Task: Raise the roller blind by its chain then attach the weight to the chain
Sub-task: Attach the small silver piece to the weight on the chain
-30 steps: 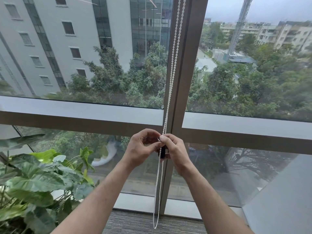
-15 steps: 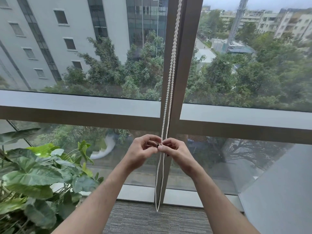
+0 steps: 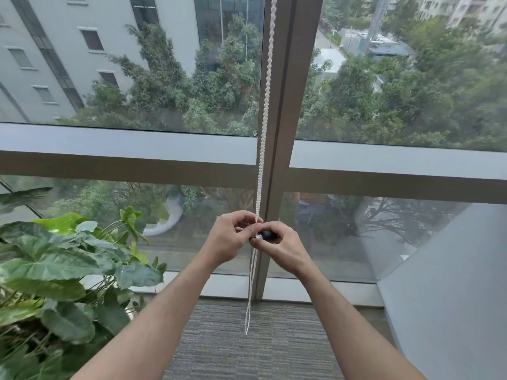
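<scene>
A white bead chain (image 3: 264, 127) hangs in two twisted strands down the window's middle post, and its loop ends just above the carpet. My left hand (image 3: 229, 239) pinches the chain at waist height, fingers curled round it. My right hand (image 3: 282, 246) holds a small dark weight (image 3: 267, 235) against the chain, thumb and fingers curled on it. The two hands touch at the fingertips. Most of the weight is hidden by my fingers. The blind itself is out of view above.
A large leafy potted plant (image 3: 55, 270) fills the lower left, close to my left arm. The brown window post (image 3: 282, 133) and horizontal rail (image 3: 123, 165) stand right behind the chain. A grey wall (image 3: 452, 297) slants in at the lower right. Grey carpet (image 3: 247, 346) lies below.
My view has tilted downward and my hands sit lower in the frame. The chain strands look more twisted together. Both hands stay joined on the chain and weight.
</scene>
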The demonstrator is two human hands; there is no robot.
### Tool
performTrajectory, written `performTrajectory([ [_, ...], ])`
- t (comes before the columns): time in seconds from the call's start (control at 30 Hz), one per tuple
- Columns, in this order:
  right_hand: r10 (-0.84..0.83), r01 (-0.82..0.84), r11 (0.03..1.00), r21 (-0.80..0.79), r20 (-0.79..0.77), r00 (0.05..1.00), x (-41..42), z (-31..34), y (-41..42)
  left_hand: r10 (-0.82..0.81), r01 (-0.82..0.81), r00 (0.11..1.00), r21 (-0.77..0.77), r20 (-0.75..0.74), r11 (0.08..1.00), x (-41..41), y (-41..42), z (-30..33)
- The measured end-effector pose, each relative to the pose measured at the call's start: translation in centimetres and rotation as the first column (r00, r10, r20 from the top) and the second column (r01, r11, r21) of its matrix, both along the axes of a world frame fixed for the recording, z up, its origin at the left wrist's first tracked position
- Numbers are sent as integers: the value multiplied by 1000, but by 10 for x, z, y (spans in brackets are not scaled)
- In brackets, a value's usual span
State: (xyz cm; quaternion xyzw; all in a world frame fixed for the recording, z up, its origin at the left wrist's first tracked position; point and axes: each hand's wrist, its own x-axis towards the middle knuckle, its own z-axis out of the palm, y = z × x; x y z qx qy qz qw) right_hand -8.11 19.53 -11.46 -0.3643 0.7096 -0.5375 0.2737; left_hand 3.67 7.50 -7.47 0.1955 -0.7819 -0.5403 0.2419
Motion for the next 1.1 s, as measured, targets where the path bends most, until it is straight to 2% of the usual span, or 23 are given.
performTrajectory([
  [0.5, 21, -13, 983, 185, -44, 999, 24, -82, 14, 128, -129, 991, 19, 44, 991, 9, 6, -67],
  [0.7, -88, 86, 977, 193, 2, 996, 28, -127, 11, 100, -99, 992, -19, 72, 995, -3, 4, -95],
  [1.1, -155, 132, 951, 281, 61, 986, 16, -255, 12, 100, -95, 985, -44, 143, 995, -9, 5, -210],
])
